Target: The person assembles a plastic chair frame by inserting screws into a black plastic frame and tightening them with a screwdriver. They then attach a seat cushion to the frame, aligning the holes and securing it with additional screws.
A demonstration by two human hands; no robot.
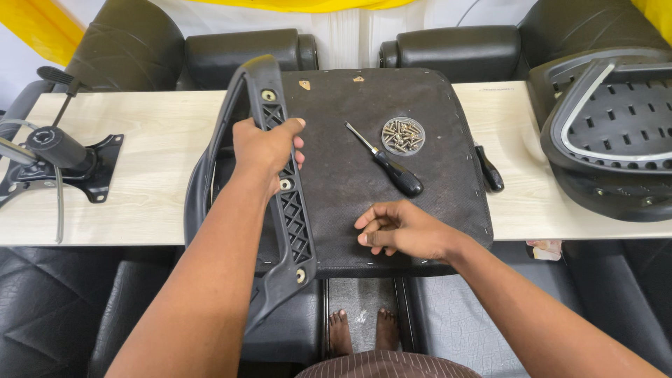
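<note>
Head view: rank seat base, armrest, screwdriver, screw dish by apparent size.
1. seat base
2. armrest, held by left hand, nearer the camera
3. screwdriver
4. screw dish

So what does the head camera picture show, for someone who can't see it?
A person's left hand grips a black plastic chair armrest on an upturned black fabric seat base, while the right hand rests on the fabric. A black-handled screwdriver lies beside a round dish of metal screws.
</note>
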